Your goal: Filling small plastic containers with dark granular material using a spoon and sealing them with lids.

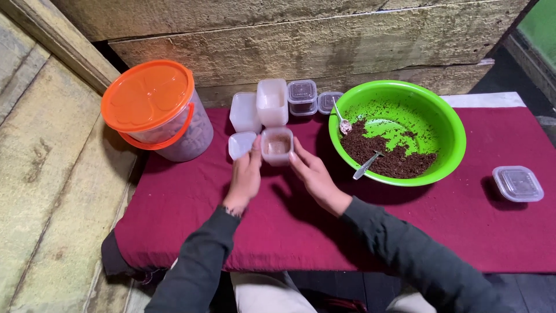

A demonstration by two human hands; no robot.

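Step — both hands, left and right, cup small clear tub, centre frame | fingers loosely spread, tub part-filled brown | next — likely lid beside it, needs alignment.

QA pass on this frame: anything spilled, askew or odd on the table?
Nothing spilled on the red cloth. Brown crumbs are smeared up the inner wall of the green bowl, and two spoons lie loose in it. One lidded container sits alone, far from the stack. Both hands touch a small open container.
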